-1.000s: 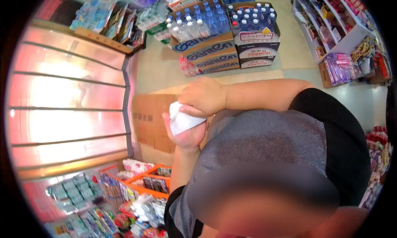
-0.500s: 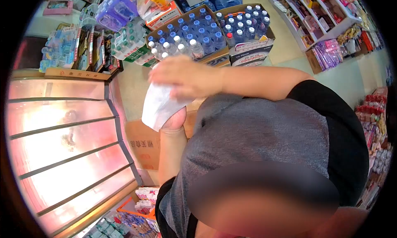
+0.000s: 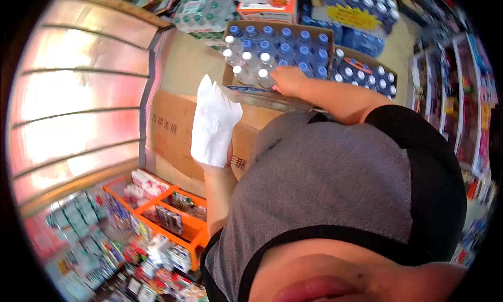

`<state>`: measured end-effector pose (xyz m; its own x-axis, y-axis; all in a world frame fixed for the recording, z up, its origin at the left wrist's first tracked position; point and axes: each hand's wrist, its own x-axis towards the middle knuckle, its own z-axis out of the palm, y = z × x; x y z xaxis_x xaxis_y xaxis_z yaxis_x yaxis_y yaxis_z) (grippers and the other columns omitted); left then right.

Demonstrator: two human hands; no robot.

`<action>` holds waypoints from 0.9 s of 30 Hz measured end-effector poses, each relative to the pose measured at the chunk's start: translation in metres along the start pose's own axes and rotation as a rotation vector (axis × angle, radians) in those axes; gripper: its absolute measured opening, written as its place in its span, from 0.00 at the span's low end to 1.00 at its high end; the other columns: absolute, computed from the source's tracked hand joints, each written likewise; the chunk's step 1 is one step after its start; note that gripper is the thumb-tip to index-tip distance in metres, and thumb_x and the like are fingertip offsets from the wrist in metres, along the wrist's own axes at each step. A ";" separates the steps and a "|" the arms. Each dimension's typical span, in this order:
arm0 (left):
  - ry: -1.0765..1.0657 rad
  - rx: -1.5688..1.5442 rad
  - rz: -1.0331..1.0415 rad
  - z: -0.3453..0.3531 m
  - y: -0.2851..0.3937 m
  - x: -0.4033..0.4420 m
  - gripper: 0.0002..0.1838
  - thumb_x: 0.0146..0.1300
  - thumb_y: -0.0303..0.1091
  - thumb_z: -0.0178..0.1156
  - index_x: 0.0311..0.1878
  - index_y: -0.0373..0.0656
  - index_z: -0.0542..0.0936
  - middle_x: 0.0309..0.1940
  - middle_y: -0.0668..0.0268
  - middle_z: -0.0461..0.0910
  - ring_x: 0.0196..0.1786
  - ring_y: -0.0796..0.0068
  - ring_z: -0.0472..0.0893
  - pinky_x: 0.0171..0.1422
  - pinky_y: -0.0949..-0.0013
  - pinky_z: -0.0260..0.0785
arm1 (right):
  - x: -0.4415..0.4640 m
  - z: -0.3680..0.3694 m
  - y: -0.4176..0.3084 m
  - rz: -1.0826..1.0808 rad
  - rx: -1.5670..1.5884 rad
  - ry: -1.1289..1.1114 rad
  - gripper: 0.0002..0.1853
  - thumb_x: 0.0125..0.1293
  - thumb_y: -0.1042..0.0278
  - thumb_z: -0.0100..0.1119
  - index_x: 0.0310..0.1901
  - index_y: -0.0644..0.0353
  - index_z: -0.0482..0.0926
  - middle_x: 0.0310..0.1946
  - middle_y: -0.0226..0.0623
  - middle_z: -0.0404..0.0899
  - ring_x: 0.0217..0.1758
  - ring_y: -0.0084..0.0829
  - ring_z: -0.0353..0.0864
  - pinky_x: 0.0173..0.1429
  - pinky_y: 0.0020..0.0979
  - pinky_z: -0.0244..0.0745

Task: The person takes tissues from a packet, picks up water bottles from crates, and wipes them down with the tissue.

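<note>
A white cloth (image 3: 212, 126) covers most of my left hand (image 3: 229, 154), which is raised in front of my body. Only the wrist and the hand's edge show; its fingers are hidden by the cloth. My right hand (image 3: 287, 81) reaches to the near edge of an open carton (image 3: 246, 92) full of bottles. Its fingers close on a clear bottle (image 3: 266, 82) with a white cap at the carton's front. Several white-capped bottles stand around that one, and blue-capped bottles (image 3: 285, 50) fill the rest of the carton.
Another carton of bottles (image 3: 361, 82) stands to the right. Wrapped green-capped bottles (image 3: 204, 13) lie at the back left. Flattened cardboard (image 3: 173, 129) covers the floor. An orange divided bin (image 3: 157, 200) with packets is at lower left, beside a lit panel (image 3: 78, 97). Shelves (image 3: 461, 103) stand far right.
My right hand has left the white cloth and moved forward and right to a bottle in the carton. The cloth now stands upright over my left hand. The view has shifted.
</note>
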<state>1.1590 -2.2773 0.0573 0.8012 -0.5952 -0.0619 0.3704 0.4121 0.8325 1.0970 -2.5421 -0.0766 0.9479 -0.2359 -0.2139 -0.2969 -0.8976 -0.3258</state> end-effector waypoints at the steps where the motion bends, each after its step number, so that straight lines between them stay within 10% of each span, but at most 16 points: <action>1: 0.064 0.030 0.020 0.007 0.002 -0.003 0.26 0.73 0.34 0.49 0.70 0.32 0.62 0.68 0.57 0.67 0.67 0.64 0.69 0.72 0.62 0.61 | 0.007 0.002 0.003 -0.032 -0.060 -0.060 0.18 0.61 0.56 0.63 0.45 0.61 0.80 0.46 0.45 0.79 0.51 0.47 0.80 0.51 0.47 0.77; 5: 0.390 -0.663 -0.006 0.013 0.015 -0.044 0.27 0.71 0.36 0.51 0.69 0.32 0.63 0.67 0.54 0.68 0.66 0.60 0.71 0.72 0.58 0.63 | 0.015 0.000 0.006 -0.117 -0.147 -0.123 0.12 0.59 0.63 0.61 0.41 0.61 0.82 0.42 0.46 0.83 0.46 0.47 0.84 0.46 0.46 0.80; 12: 0.250 -0.126 0.238 -0.032 0.024 -0.137 0.29 0.71 0.38 0.46 0.68 0.26 0.63 0.68 0.49 0.66 0.69 0.53 0.68 0.75 0.52 0.58 | 0.020 0.010 0.023 -0.297 -0.131 -0.053 0.10 0.60 0.65 0.56 0.37 0.62 0.79 0.38 0.51 0.83 0.45 0.51 0.84 0.46 0.49 0.78; 17: 0.172 -0.093 0.272 0.018 0.062 -0.181 0.31 0.72 0.40 0.41 0.71 0.25 0.60 0.72 0.50 0.62 0.74 0.52 0.61 0.80 0.52 0.46 | -0.005 -0.111 -0.047 -0.562 -0.266 0.093 0.12 0.61 0.58 0.57 0.40 0.57 0.78 0.33 0.46 0.82 0.39 0.50 0.83 0.44 0.49 0.77; 20: 0.268 -0.090 0.307 -0.055 0.031 -0.227 0.28 0.72 0.38 0.46 0.69 0.27 0.64 0.68 0.53 0.68 0.69 0.59 0.69 0.75 0.56 0.57 | -0.016 -0.177 -0.101 -0.789 -0.185 0.328 0.16 0.65 0.53 0.59 0.47 0.55 0.77 0.38 0.42 0.81 0.40 0.48 0.81 0.45 0.47 0.76; 27: 0.182 0.071 0.425 -0.025 0.065 -0.238 0.30 0.72 0.38 0.48 0.73 0.35 0.59 0.71 0.58 0.64 0.70 0.62 0.66 0.74 0.58 0.57 | -0.116 -0.270 -0.257 -1.022 0.414 0.385 0.10 0.61 0.63 0.62 0.32 0.62 0.79 0.22 0.34 0.78 0.26 0.24 0.76 0.33 0.29 0.70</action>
<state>1.0044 -2.0916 0.1125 0.9467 -0.2504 0.2028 -0.0367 0.5415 0.8399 1.0946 -2.3851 0.2809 0.7188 0.3652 0.5916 0.6769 -0.5618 -0.4756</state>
